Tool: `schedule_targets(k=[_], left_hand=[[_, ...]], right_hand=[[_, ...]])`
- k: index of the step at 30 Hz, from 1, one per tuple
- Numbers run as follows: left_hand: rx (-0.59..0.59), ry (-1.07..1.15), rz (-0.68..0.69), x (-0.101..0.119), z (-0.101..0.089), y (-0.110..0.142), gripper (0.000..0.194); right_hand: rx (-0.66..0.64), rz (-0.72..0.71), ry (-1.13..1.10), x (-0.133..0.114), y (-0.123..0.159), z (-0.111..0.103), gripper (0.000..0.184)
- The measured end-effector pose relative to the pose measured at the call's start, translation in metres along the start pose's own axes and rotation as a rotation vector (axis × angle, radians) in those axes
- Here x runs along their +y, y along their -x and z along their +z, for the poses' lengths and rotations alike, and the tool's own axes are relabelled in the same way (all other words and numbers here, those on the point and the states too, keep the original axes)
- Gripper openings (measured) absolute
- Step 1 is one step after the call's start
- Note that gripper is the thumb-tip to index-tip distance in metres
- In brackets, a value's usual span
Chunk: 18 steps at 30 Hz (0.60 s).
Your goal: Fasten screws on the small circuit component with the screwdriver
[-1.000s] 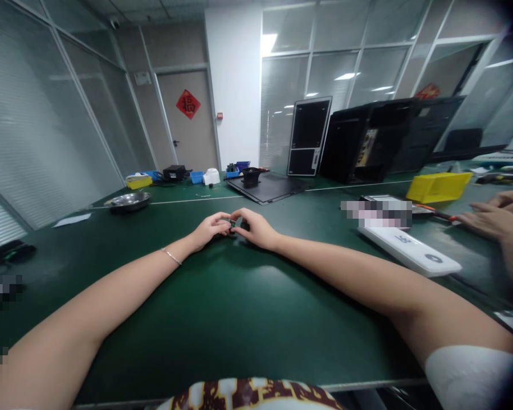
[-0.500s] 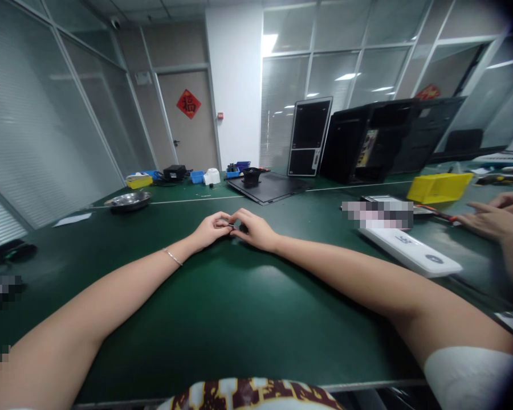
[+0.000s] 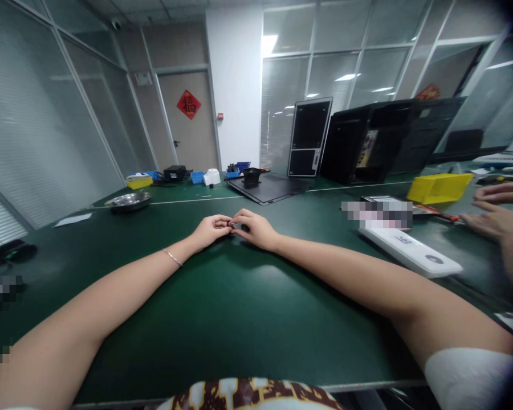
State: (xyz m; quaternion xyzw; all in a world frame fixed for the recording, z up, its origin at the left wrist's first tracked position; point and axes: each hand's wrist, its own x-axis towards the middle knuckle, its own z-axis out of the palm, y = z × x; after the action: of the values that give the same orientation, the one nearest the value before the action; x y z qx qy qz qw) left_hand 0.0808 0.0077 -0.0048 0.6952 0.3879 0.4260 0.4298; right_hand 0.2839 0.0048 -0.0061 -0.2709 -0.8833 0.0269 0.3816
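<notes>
Small dark part sits at 12 o'clock over the counter, pinched between left hand and right hand, both equally near; its long axis is too small to tell.

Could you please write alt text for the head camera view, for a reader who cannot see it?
The left hand and right hand pinch a small dark object over a green workbench. A co-worker's hand is at right, near a yellow plastic bin.

Counting from my end, lol: 1 left hand | 1 right hand | 2 co-worker hands | 1 yellow plastic bin | 1 round steel bowl
</notes>
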Motion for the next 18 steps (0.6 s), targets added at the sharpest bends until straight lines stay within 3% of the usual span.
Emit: schedule_targets(k=[8, 18], left_hand=[[0.009, 0.044, 0.004, 0.0011, 0.0005, -0.0002, 0.044], [0.006, 0.085, 0.002, 0.0, -0.0003, -0.0007, 0.048]], right_hand=[[0.042, 0.04, -0.102, 0.005, -0.002, 0.0008, 0.02], [0.05, 0.047, -0.077, 0.0016, -0.0008, 0.0, 0.014]])
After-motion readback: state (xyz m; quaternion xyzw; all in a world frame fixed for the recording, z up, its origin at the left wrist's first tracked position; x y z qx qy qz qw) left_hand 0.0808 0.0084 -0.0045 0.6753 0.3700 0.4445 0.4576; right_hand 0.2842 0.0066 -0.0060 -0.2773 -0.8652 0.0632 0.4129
